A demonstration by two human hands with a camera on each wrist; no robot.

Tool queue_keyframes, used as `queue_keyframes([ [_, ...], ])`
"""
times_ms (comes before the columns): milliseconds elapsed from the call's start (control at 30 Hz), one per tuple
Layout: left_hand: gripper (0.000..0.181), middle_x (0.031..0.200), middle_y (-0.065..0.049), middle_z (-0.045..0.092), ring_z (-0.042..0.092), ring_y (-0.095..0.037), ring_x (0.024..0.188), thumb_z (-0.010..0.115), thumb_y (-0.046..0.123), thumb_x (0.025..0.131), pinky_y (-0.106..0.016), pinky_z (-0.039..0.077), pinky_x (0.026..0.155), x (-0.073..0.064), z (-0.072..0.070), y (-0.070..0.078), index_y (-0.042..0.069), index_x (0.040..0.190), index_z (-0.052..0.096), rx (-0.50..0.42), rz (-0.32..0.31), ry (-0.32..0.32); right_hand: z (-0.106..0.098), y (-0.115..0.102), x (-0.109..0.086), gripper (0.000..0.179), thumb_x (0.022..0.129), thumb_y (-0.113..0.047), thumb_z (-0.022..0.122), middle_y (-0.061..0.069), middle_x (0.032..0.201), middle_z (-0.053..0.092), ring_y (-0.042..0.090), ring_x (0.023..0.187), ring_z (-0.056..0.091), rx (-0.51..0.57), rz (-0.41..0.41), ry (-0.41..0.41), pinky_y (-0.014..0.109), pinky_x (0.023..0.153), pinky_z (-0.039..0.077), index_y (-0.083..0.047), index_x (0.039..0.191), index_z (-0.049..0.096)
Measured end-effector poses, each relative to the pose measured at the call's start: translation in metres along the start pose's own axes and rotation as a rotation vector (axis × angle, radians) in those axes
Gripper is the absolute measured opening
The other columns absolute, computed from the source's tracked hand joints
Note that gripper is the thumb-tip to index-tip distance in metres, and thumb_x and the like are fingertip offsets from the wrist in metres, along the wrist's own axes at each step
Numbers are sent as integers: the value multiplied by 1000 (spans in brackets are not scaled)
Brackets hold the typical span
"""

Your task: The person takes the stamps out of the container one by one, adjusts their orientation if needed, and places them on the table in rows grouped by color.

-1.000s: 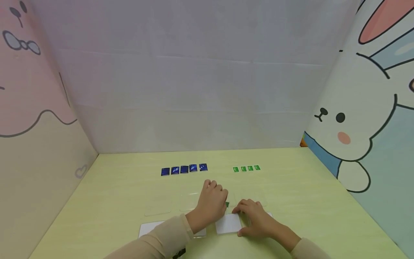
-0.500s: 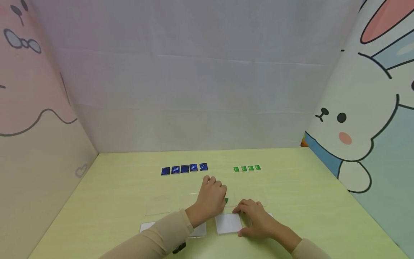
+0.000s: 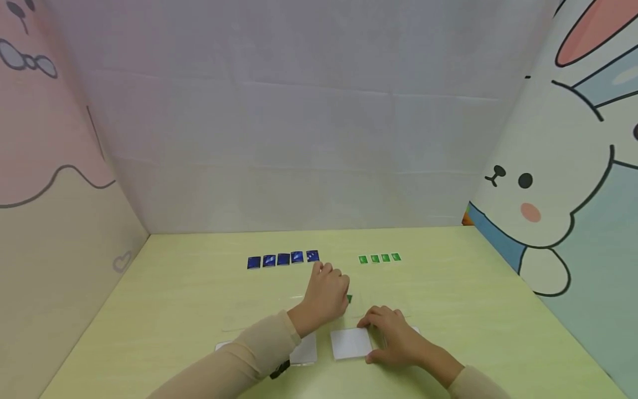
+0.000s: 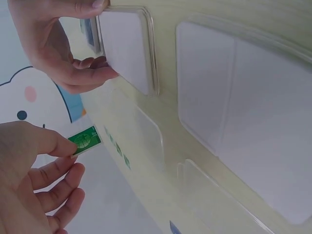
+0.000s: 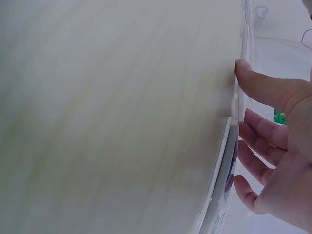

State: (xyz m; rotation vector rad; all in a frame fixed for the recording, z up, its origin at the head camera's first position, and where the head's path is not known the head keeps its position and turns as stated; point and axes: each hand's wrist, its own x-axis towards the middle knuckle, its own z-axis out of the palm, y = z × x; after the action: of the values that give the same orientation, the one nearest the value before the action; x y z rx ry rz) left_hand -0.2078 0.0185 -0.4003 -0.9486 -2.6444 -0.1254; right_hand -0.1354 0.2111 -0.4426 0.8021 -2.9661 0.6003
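My left hand point(image 3: 324, 296) is raised above the middle of the table. Between its thumb and index finger it pinches a small green card point(image 4: 86, 141) with a pale round print; the other fingers are curled loosely below. In the head view only a green corner of this card shows beyond the hand. My right hand point(image 3: 396, 339) rests on the table at the right and grips a flat clear case with a white face point(image 3: 351, 343), thumb on the near edge and index finger on the far edge. Another flat case point(image 5: 226, 161) stands right beside its fingers.
Several dark blue square cards point(image 3: 283, 259) lie in a row at the back. Several small green cards point(image 3: 380, 259) form another row to their right. White-faced cases point(image 4: 248, 117) lie left of the gripped one. Flat clear plastic covers point(image 4: 209, 195) lie farther back.
My left hand has moved slightly forward, away from the body, with the green card, uncovering more of the white case beneath the wrist. The right hand keeps its grip in the same place.
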Motion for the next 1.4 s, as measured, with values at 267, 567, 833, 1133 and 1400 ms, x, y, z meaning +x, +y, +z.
queue_keyframes([
  [267,9,68,6,61,41,-13,67,68,21,81,-33,32,80,13,0,-5,19,73,65,-37,-19,1,-1,-2,1,52,66,-38,84,-6,109,61,10,99,51,5,11,-11,26,77,28,-16,108,65],
  [567,6,71,4,63,46,-14,68,69,20,81,-36,36,84,28,-8,-9,19,75,68,-54,-61,-54,-4,-4,1,51,66,-35,85,-6,108,61,9,98,50,20,25,-24,26,76,28,-15,108,65],
  [833,9,69,6,61,42,-14,67,68,18,81,-35,31,82,40,-10,-11,19,72,66,-99,-110,-186,-2,-2,1,51,66,-34,86,-7,108,61,9,97,50,18,25,-29,26,77,27,-16,108,65],
  [1133,16,63,8,58,45,-14,70,70,22,83,-35,27,81,57,-18,-17,20,68,64,-153,-150,-317,-2,-1,0,52,65,-35,85,-7,107,60,9,97,50,19,23,-33,26,76,27,-16,109,64],
  [1400,27,57,9,48,42,-11,63,69,20,84,-36,23,82,75,-15,-31,20,60,56,-196,-170,-398,-4,-2,0,52,66,-36,85,-7,109,60,9,98,49,20,28,-41,26,76,27,-16,110,64],
])
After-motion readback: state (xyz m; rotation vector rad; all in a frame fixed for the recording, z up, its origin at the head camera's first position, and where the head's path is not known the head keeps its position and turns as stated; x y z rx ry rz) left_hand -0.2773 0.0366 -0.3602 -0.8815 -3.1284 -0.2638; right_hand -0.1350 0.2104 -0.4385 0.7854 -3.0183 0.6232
